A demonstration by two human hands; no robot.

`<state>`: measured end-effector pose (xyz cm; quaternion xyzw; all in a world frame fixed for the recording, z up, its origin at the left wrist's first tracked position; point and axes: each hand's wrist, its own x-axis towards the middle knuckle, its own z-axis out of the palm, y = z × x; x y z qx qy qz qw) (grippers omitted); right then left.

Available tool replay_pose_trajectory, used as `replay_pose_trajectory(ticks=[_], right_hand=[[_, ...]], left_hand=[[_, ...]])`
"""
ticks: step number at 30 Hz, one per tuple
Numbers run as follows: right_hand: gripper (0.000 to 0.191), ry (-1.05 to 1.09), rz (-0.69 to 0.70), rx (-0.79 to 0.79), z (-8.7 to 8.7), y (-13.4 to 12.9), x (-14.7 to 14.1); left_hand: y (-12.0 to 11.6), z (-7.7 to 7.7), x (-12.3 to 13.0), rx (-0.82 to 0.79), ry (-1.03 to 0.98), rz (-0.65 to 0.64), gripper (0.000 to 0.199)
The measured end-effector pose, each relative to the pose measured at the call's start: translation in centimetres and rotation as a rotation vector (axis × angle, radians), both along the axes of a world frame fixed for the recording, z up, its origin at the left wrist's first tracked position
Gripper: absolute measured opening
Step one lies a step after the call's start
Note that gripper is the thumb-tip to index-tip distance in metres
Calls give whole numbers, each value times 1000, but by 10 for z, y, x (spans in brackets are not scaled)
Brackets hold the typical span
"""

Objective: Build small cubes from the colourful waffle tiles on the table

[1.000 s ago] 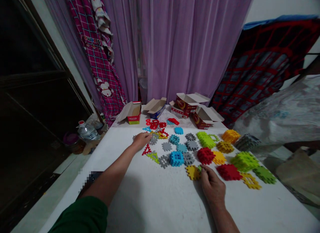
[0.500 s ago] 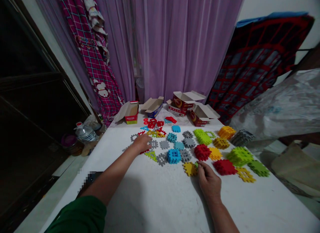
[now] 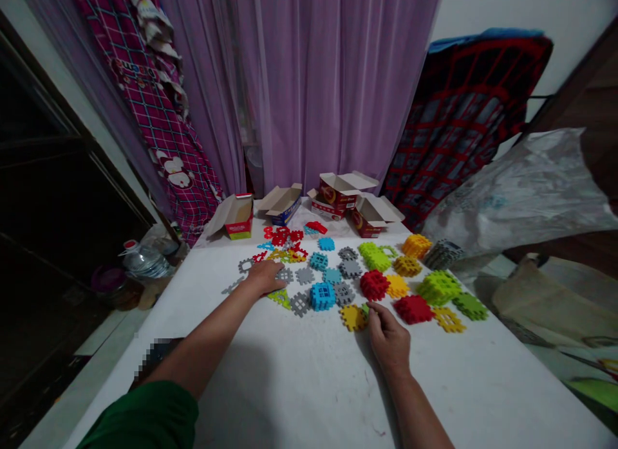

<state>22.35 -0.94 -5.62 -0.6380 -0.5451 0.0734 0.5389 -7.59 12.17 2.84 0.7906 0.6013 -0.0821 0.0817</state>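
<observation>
My left hand (image 3: 264, 276) reaches over the left part of the spread pieces, between a grey piece (image 3: 284, 275) and a lime triangular piece (image 3: 280, 298); its fingertips are too small and dark to read. My right hand (image 3: 389, 336) is closed in a pinch on a small green piece (image 3: 365, 309), most of it hidden by the fingers. Just left of that pinch lies a yellow piece (image 3: 353, 318). Blue stacked pieces (image 3: 322, 296) and a dark red stack (image 3: 374, 285) stand beyond the right hand.
Open cardboard boxes (image 3: 240, 219) line the back of the white table (image 3: 309, 384). Red pieces (image 3: 282, 235) lie in front of them. Lime stacks (image 3: 438, 287), an orange stack (image 3: 416, 246) and a grey stack (image 3: 443, 253) stand to the right. A dark object (image 3: 161, 354) lies beside my left forearm.
The view has shifted, so the table and both hands appear further left. My left hand has moved slightly toward me over the pieces. My right hand keeps its pinch beside the yellow piece.
</observation>
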Motion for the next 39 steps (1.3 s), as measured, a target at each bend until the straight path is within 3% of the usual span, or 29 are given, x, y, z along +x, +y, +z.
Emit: replay_pose_trajectory(ticks=[8,15,21,26,29,33,39], right_hand=[[38,15,27,-3,-5,0,3],[39,23,8,-2,-4,0,3],[39,47,14,-5,0,-2,-2],[37,82,-29,-4,4,-5,-6],[37,90,-35,19,3,-6,-3],[37,77,-49,50,0,-11,7],[35,79,-34,38,2,-20,19]], left_hand=[[0,-4,13,35,-4,47,50],[-16,8,19,155,-280,155,47],[-45,28,37,253,-393,71,38],[-71,43,79,361,-350,-75,37],[-82,40,110,422,-328,-144,41],[-85,29,141,486,-295,-147,42],[-77,17,156,510,-231,-133,38]])
